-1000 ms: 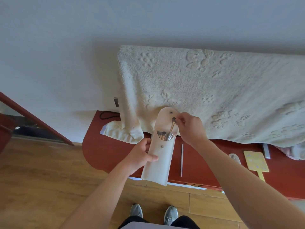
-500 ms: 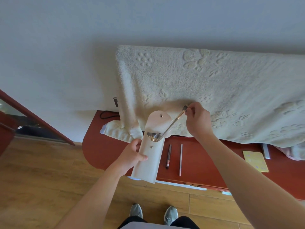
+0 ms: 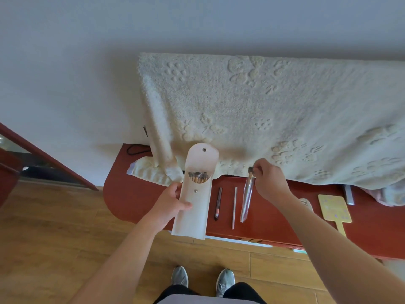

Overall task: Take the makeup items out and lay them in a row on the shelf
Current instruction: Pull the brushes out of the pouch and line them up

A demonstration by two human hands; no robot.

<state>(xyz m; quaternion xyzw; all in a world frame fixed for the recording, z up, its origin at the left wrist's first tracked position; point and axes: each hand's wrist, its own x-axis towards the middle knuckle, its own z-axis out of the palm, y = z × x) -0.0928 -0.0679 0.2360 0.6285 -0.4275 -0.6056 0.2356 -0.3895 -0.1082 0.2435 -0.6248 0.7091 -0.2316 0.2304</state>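
Observation:
My left hand grips a cream pouch by its left edge, flap open, with several brush heads showing in its mouth. My right hand pinches the top of a makeup brush in a clear sleeve, its lower end at the red shelf. Left of that brush a dark pencil and a thin pale stick lie side by side on the shelf.
A cream blanket hangs over the shelf's back. A white comb, a yellow hand mirror and a grey bar lie at the right. A black cable sits at the shelf's left rear. Wooden floor and my shoes below.
My right hand drew a brush out of the pouch, carried it right and lowered it onto the shelf beside the pale stick. The pouch shifted slightly in my left hand.

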